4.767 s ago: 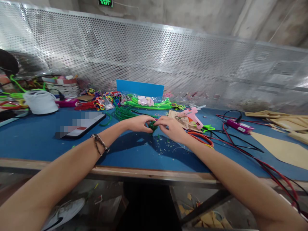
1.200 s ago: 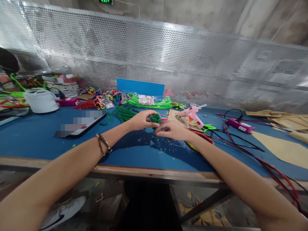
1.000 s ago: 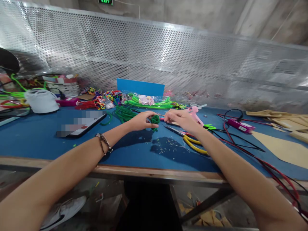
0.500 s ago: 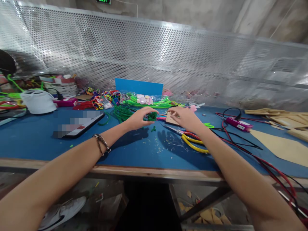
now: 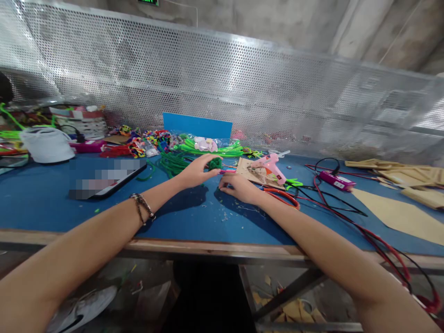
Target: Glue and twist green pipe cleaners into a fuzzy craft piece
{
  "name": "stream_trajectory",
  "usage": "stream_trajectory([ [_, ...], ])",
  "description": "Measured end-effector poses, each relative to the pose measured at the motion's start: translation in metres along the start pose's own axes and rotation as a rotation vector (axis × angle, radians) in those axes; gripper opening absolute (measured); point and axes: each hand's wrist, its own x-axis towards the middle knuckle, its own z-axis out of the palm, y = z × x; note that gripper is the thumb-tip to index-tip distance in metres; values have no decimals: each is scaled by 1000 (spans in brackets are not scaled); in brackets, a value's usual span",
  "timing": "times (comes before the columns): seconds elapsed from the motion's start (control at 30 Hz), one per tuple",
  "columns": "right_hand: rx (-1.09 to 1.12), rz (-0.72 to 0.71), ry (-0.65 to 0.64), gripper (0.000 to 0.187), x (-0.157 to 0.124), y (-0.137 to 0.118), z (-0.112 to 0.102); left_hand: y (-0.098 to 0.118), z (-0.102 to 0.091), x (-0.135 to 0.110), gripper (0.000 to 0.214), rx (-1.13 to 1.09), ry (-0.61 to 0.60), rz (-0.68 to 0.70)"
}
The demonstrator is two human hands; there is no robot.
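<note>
Two bare hands work over one blue counter [image 5: 173, 222]. The left hand [image 5: 197, 173] pinches one dark green pipe-cleaner ball [image 5: 215, 163] between thumb and fingers, raised above the counter's middle; the right hand [image 5: 240, 188], just beside it and lower, has its fingers curled, and whether they grip anything cannot be told. Around them are one pink glue gun [image 5: 271, 164] on a wooden board [image 5: 245, 171], one orange loop handle [image 5: 285, 199] near the right forearm, one phone-like device [image 5: 113, 179], two magenta power strips [image 5: 336, 180], one white cap [image 5: 46, 145] and one blue panel [image 5: 197, 125]. A strip of counter sprinkled with clippings [image 5: 225, 215] separates the hands from the wooden front edge [image 5: 215, 249]; cables [image 5: 350, 219] cross that edge on the right. Perforated metal sheeting [image 5: 208, 69] stands behind, under a concrete wall [image 5: 277, 21].
</note>
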Motion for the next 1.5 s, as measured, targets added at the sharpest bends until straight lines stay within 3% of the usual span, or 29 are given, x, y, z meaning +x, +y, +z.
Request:
stream_trajectory([
  [0.23, 109, 152, 129, 11, -6, 3, -13, -1, 1, 0, 41, 9, -33, -17],
  [0.47, 410, 239, 209, 14, -7, 2, -26, 2, 1, -2, 41, 3, -285, 52],
  [0.67, 336, 271, 235, 4, -9, -6, -28, 2, 3, -4, 37, 12, -425, 135],
  [0.73, 165, 240, 226, 7, -9, -10, -28, 3, 3, -4, 36, -18, -405, 147],
  [0.87, -279, 81, 161, 15, -10, -19, -29, 6, 4, -2, 35, -29, -255, 180],
  [0.97, -385, 0, 163, 17, -10, -23, -30, 8, 4, -1, 32, -30, -212, 195],
  [1.3, -33, 21, 344, 16, -10, -20, -33, 11, 3, 0, 27, -147, -241, 159],
  [1.5, 161, 44, 338, 9, -6, -14, -22, 13, 5, 0, 28, -167, -237, 30],
])
